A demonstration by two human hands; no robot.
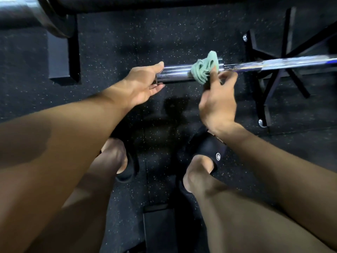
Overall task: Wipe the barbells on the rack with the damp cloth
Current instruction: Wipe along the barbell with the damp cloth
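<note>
Head cam looks straight down at a chrome barbell (182, 74) running left-right across mid-frame above the speckled black rubber floor (145, 42). Its thick sleeve end sits at centre; the thinner shaft runs off the right edge, smeared w/ motion blur so its surface detail can't be read.

Left hand (144, 84) cups the sleeve's free end: thumb on top, fingers curled underneath, mostly hidden by the bar and palm, so how tight the grip is can't be told.

Green cloth (205, 69) is bunched around the sleeve near its collar. Right hand (217, 105) comes up from below; fingers bent, index raised against the cloth, prob. pinching it onto the bar w/ the thumb, though the thumb is blocked by the hand itself.

What the bar rests on is not clear. A black metal stand w/ splayed legs (269, 57) is at right, partly behind the shaft. Top left, a 2nd steel sleeve (18, 11), very blurred, cut off by the frame edge, w/ a black post (62, 59) below it.

Below: 2 feet in black slide sandals (209, 148), partly covered by both forearms.
</note>
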